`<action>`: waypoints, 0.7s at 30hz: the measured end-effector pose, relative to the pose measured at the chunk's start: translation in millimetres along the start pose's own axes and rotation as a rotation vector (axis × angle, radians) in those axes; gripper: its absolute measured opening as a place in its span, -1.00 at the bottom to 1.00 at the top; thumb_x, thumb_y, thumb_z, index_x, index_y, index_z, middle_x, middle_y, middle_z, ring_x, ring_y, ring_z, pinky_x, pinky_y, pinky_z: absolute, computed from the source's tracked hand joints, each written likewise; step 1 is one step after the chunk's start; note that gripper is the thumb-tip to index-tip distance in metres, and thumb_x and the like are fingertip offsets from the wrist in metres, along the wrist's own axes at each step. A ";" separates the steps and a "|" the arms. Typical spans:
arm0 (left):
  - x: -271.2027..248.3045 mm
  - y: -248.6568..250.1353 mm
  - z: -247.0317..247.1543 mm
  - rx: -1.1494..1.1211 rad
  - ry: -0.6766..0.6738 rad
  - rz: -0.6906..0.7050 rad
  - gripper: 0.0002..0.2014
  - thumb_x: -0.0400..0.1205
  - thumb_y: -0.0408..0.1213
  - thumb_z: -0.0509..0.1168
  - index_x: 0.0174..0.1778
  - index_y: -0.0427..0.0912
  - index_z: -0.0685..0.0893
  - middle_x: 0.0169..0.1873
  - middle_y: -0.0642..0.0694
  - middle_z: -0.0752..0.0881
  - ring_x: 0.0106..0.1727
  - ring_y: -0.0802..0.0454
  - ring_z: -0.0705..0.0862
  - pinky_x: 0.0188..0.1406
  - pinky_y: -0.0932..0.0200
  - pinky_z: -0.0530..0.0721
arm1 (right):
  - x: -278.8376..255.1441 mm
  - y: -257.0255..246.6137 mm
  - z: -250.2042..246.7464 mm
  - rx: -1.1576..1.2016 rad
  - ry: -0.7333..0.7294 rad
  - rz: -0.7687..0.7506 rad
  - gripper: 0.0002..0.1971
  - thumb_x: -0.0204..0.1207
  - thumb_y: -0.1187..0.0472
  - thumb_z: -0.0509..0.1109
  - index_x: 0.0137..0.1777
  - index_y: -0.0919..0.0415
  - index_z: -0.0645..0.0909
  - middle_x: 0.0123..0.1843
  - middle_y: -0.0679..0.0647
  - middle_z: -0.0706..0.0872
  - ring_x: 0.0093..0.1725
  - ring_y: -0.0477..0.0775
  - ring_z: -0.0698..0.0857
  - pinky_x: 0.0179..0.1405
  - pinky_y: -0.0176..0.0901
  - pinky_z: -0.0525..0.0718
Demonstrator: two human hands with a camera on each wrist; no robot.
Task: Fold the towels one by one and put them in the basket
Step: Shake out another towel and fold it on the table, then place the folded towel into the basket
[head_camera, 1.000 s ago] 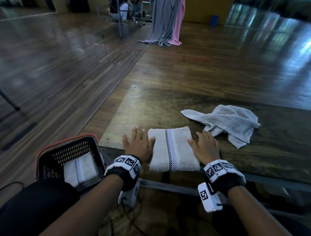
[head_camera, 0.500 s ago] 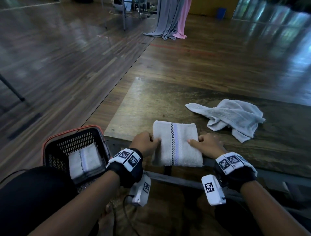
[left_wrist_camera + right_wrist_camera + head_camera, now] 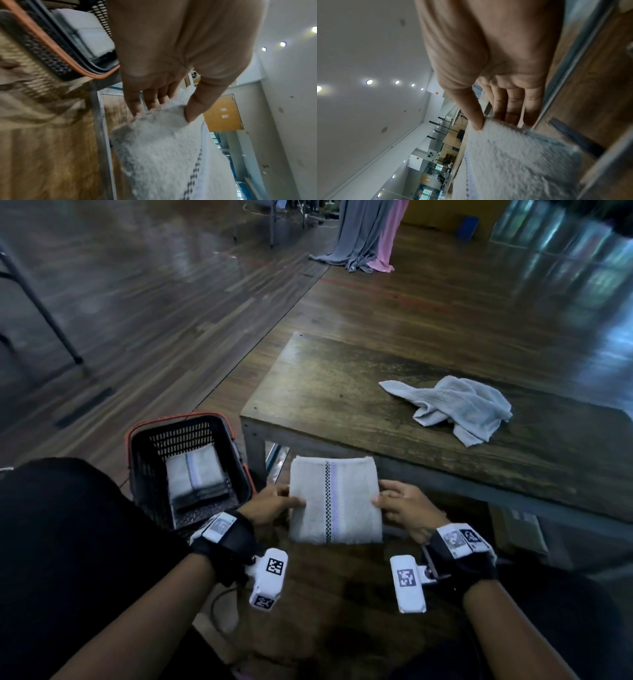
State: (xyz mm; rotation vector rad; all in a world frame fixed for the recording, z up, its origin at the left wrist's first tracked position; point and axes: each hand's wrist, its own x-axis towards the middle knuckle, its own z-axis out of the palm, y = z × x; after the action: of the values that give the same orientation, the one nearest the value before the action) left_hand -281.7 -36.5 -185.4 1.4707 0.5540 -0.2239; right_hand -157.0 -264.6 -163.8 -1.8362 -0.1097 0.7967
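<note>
A folded white towel (image 3: 335,500) with a checkered and lilac stripe hangs in the air just in front of the table's near edge. My left hand (image 3: 274,503) pinches its left side, thumb on top and fingers beneath (image 3: 171,106). My right hand (image 3: 402,506) pinches the right side the same way (image 3: 496,121). The black mesh basket (image 3: 147,460) with an orange rim stands on the floor to the left, holding a stack of folded towels (image 3: 195,477). A crumpled grey towel (image 3: 455,405) lies on the table at the right.
The dark wooden table (image 3: 342,392) stands low on a wooden floor. My black-clad knee (image 3: 68,525) sits beside the basket. Grey and pink cloths (image 3: 370,234) hang far back, and a metal stand leg (image 3: 41,309) crosses the left.
Both hands went from lying flat beside the folded towel to pinching its sides. They lifted it off the table and drew it toward me, past the near edge.
</note>
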 end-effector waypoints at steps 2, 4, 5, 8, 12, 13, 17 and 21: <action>-21.5 -15.4 -2.5 -0.142 -0.022 -0.012 -0.80 0.57 -0.55 0.22 0.09 -0.33 0.59 -0.02 -0.37 0.53 0.00 -0.25 0.43 -0.10 -0.04 0.40 | -13.4 9.7 9.0 0.066 -0.082 0.060 -0.56 0.46 0.38 0.41 0.36 0.27 0.52 0.16 0.19 0.75 0.18 0.16 0.70 0.25 0.09 0.61; -39.2 -22.7 -7.8 -0.232 -0.020 0.009 -0.74 0.56 -0.60 0.19 0.07 -0.25 0.62 -0.03 -0.31 0.61 -0.03 -0.20 0.52 -0.17 0.05 0.48 | -19.1 10.8 19.0 0.116 -0.172 0.093 -0.62 0.45 0.40 0.40 0.29 0.31 0.58 0.15 0.21 0.75 0.15 0.17 0.71 0.23 0.11 0.64; -46.9 -24.2 -11.8 -0.259 -0.006 0.023 -0.72 0.56 -0.60 0.18 0.07 -0.20 0.63 -0.05 -0.27 0.63 -0.06 -0.17 0.55 -0.22 0.08 0.51 | -19.2 8.9 24.8 0.132 -0.208 0.107 -0.64 0.45 0.40 0.40 0.26 0.32 0.59 0.14 0.23 0.75 0.15 0.19 0.70 0.23 0.14 0.63; -68.0 -31.2 -26.3 -0.273 0.119 0.054 -0.67 0.55 -0.58 0.17 0.05 -0.10 0.63 -0.12 -0.15 0.64 -0.21 -0.05 0.55 -0.42 0.20 0.47 | -12.8 0.0 49.1 0.119 -0.281 0.136 -0.70 0.44 0.44 0.39 0.18 0.32 0.63 0.04 0.21 0.77 0.08 0.18 0.70 0.14 0.12 0.67; -89.5 -47.2 -47.0 -0.309 0.311 -0.007 -0.71 0.57 -0.56 0.14 -0.04 -0.07 0.62 -0.23 -0.10 0.56 -0.31 0.07 0.45 -0.36 0.23 0.39 | 1.1 -16.9 93.9 0.010 -0.381 0.133 -0.76 0.45 0.47 0.36 0.09 0.29 0.68 -0.12 0.13 0.80 -0.08 0.09 0.73 -0.21 -0.07 0.72; -92.9 -50.4 -53.8 -0.329 0.347 -0.035 -0.73 0.58 -0.55 0.14 -0.08 -0.08 0.62 -0.19 -0.14 0.54 -0.26 0.03 0.45 -0.30 0.20 0.39 | 4.8 -22.2 106.9 -0.024 -0.397 0.123 -0.77 0.46 0.47 0.35 0.06 0.26 0.67 -0.12 0.13 0.78 -0.11 0.08 0.73 -0.28 -0.10 0.70; -96.0 -61.0 -89.5 -0.387 0.483 -0.102 -0.78 0.61 -0.49 0.17 -0.17 -0.07 0.61 -0.24 -0.12 0.57 -0.29 0.04 0.50 -0.26 0.18 0.44 | 27.9 -37.0 163.3 -0.139 -0.429 0.063 -0.79 0.51 0.47 0.30 0.02 0.18 0.59 -0.01 0.19 0.70 -0.02 0.15 0.68 -0.18 -0.03 0.67; -78.3 -76.8 -134.7 -0.368 0.594 -0.180 -0.78 0.60 -0.44 0.20 -0.35 -0.11 0.51 -0.46 -0.09 0.43 -0.53 0.08 0.36 -0.58 0.39 0.32 | 66.4 -35.5 219.2 -0.330 -0.447 0.010 -0.79 0.53 0.35 0.28 0.14 0.19 0.58 -0.09 0.16 0.70 -0.16 0.10 0.65 -0.22 -0.10 0.59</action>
State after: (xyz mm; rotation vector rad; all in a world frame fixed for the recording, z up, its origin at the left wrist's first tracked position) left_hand -413.9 72.1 -215.5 1.1144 1.1457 0.1806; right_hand -219.8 -45.8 -207.2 -1.9312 -0.5463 1.2455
